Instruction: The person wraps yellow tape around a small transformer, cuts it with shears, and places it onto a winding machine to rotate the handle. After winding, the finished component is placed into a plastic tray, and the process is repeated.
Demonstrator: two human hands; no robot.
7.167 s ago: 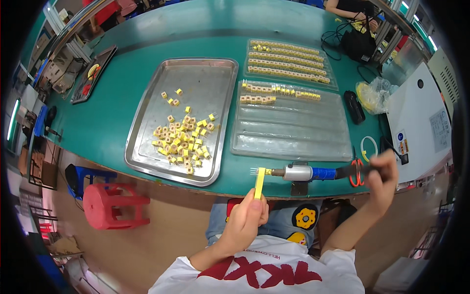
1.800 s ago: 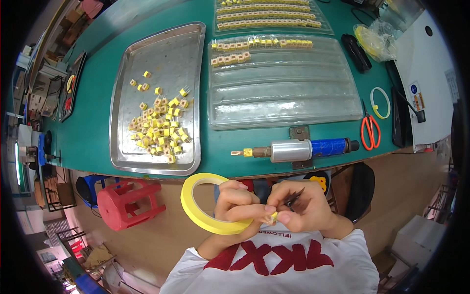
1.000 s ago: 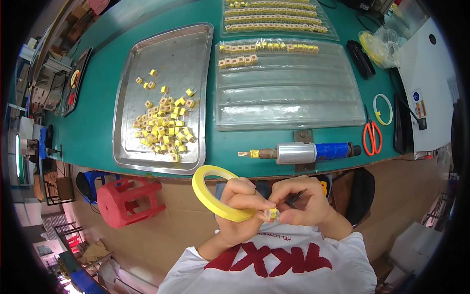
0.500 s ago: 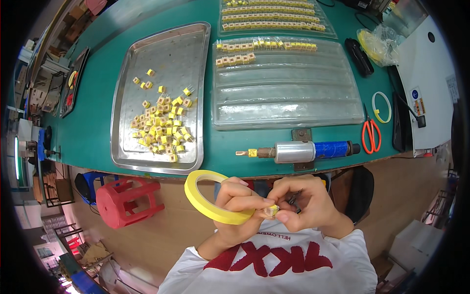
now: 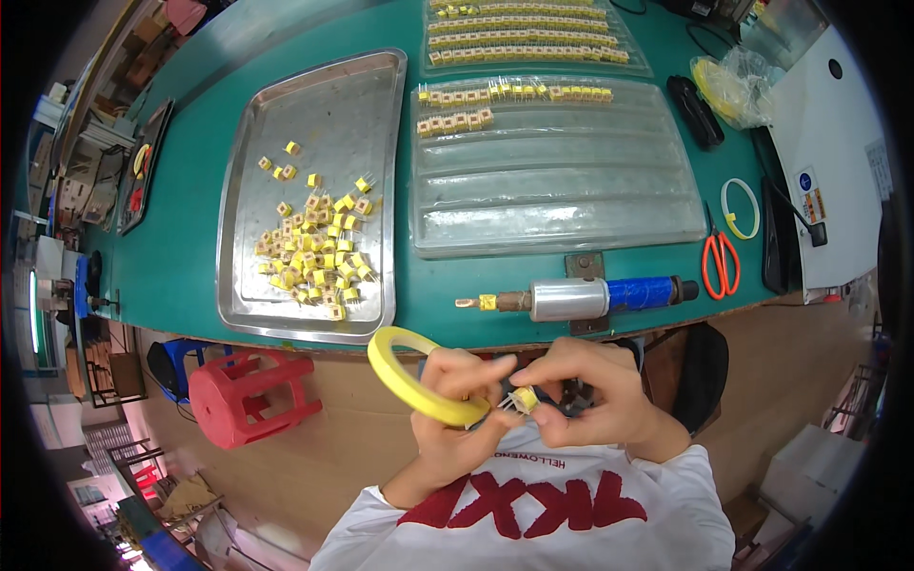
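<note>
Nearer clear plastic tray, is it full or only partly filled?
Partly filled: the clear tray holds one long row and one short row of small yellow components along its far side.

Bright, fairly even indoor light covers the green table (image 5: 190, 228) beyond the grip, laying whitish glare along the ridges of the clear plastic tray (image 5: 562, 205) ahead and a soft sheen on the steel tray (image 5: 333, 105) ahead to the left. At the grip itself, the small yellow part (image 5: 526, 397) is legible but soft in its finest detail. Far left of the grip a bright strip (image 5: 34, 319) glows, while fisheye distortion bows the table's near edge and stretches the blurry surroundings toward black corners.
</note>
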